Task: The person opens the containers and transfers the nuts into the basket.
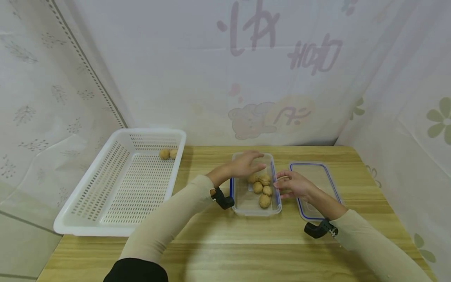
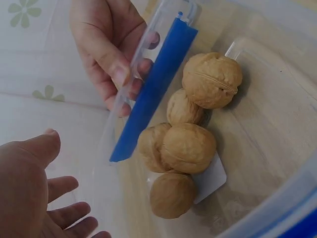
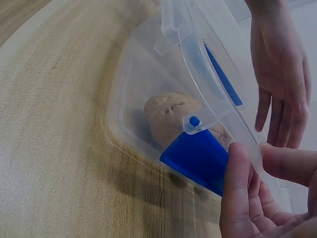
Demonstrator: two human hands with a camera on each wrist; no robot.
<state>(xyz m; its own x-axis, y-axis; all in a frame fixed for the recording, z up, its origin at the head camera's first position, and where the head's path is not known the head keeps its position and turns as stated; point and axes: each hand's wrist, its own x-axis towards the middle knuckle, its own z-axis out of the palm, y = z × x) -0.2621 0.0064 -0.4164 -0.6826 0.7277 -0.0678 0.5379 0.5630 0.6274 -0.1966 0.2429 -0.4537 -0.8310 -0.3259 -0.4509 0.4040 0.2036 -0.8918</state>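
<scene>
A clear plastic food container [image 1: 243, 203] with blue side latches stands on the table. Several walnuts [image 2: 188, 148] lie inside it, bunched toward its right wall. Over the container's far part hovers my left hand [image 1: 244, 164], its fingers spread and holding nothing. My right hand [image 1: 294, 186] pinches the container's right rim between thumb and fingers, beside a blue latch [image 3: 198, 158]. In the left wrist view the right hand's fingers show through the clear wall. Some walnuts are partly hidden under the left hand in the head view.
To the left stands a large white slotted basket [image 1: 65, 223] with two walnuts [image 1: 164, 154] near its far right corner. The container's lid [image 1: 317, 176], edged in blue, lies on the wooden table [image 1: 253, 258] at the right. A printed curtain [image 1: 197, 78] hangs behind.
</scene>
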